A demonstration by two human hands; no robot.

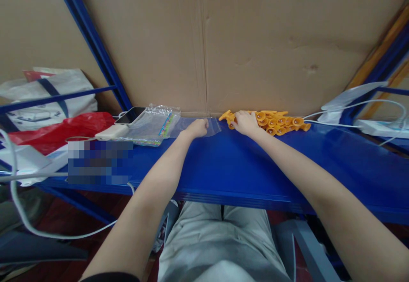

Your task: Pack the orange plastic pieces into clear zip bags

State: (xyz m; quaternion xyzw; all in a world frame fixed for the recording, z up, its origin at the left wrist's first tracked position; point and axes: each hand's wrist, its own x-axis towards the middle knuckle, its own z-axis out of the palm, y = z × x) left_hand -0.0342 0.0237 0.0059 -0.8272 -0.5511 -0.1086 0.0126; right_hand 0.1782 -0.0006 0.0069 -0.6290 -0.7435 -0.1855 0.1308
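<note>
A blue table [236, 167] is backed by a cardboard sheet [271, 52]. The yellow pieces [281, 122] are heaped under the right hand [247, 122] and to the right of its fingers; these are bent over the heap, but whether any piece is gripped cannot be told. The fingers of the left hand [198, 127] are curled over a clear bag [214, 128]; whether its film is pinched cannot be told. To their left, other bags [148, 128] are stacked. The pieces should be light and rather stiff, best taken by the flared rim; the bag, soft and slippery, by its edge.
</note>
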